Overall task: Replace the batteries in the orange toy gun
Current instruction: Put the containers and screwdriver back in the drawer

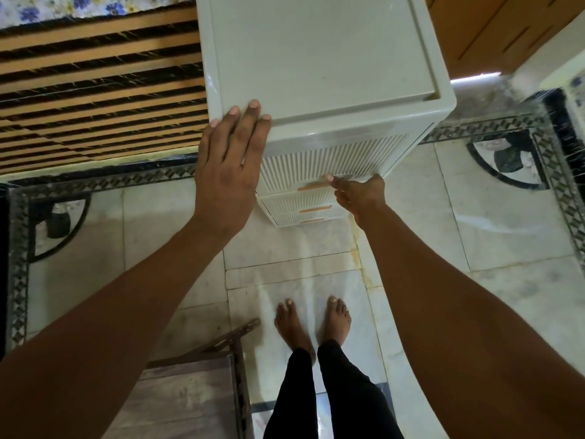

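A pale plastic drawer cabinet [323,58] stands on the floor in front of me. Its ribbed drawers have orange handles. My left hand [229,163] lies flat with fingers spread on the cabinet's front left corner. My right hand [359,196] is at the right end of the top drawer's orange handle [313,186], fingers curled at the drawer front. All drawers look closed. The orange toy gun and the batteries are not in view.
A slatted wooden bed frame [95,90] sits to the left of the cabinet. A brown wooden door [506,30] is at the back right. A small dark wooden table [190,391] stands near my legs at the lower left. The floor is marble tile.
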A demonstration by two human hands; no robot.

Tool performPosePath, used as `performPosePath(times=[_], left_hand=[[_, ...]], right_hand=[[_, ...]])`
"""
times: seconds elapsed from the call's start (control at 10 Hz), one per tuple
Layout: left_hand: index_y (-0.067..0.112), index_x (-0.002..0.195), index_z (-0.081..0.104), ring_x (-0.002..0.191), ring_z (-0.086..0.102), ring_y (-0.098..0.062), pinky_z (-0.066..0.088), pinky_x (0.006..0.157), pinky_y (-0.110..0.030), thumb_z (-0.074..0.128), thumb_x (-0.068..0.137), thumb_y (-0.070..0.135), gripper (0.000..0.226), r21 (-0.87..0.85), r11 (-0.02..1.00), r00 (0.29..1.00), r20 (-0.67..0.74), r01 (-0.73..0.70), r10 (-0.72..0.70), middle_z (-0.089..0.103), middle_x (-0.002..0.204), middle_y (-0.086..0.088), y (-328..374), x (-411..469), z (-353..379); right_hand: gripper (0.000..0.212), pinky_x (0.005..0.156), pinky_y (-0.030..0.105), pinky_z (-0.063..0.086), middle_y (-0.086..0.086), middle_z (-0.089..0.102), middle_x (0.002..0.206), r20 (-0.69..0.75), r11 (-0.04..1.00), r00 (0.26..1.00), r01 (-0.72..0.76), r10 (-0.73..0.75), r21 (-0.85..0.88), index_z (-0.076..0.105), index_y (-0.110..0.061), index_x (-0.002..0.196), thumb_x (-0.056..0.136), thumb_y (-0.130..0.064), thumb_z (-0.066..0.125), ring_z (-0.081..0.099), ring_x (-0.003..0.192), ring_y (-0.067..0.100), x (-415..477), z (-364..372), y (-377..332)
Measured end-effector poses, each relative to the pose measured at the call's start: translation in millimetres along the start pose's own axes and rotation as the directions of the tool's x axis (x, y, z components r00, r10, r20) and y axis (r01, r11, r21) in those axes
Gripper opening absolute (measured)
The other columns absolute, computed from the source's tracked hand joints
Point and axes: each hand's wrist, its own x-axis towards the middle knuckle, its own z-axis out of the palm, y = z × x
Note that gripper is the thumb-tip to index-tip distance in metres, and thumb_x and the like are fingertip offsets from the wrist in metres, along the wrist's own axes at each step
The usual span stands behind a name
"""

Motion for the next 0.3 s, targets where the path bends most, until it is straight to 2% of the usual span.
performPosePath(times=[0.1, 0.2, 0.3], left_hand=[[0.013, 0.160, 0.034, 0.156, 0.031, -0.031, 0.013, 0.131, -0.047, 0.077, 0.088, 0.015, 0.085, -0.118, 0.991, 0.993, 0.109, 0.061, -0.049, 0.034, 0.169, -0.009, 6, 5, -16], [0.011, 0.156, 0.042, 0.158, 0.027, -0.028, 0.018, 0.130, -0.054, 0.080, 0.086, 0.023, 0.081, -0.438, 0.872, 0.960, 0.256, 0.218, -0.112, 0.035, 0.168, -0.008, 5, 12, -47], [0.012, 0.146, 0.053, 0.144, 0.045, -0.018, 0.035, 0.123, -0.036, 0.076, 0.094, 0.021, 0.058, -0.677, 0.589, 0.894, 0.390, 0.442, -0.221, 0.054, 0.152, -0.003, 9, 13, -95]], right_hand=[[0.078, 0.079, 0.036, 0.063, 0.015, 0.066, 0.119, -0.005, 0.999, 1.000, -0.012, 0.012, 0.031, 0.041, -0.010, 0.142, 0.080, -0.011, 0.089, 0.074, 0.098, 0.030, -23, 0, -5], [0.050, 0.076, 0.032, 0.061, 0.016, 0.074, 0.111, 0.027, 0.999, 0.999, 0.029, -0.028, -0.014, 0.058, -0.004, 0.134, 0.090, -0.012, 0.080, 0.074, 0.089, 0.025, -72, -3, -24], [0.022, 0.073, 0.032, 0.061, 0.014, 0.077, 0.102, 0.098, 0.991, 0.989, 0.118, -0.111, -0.065, 0.069, -0.003, 0.115, 0.094, -0.009, 0.073, 0.076, 0.086, 0.023, -143, -8, -49]])
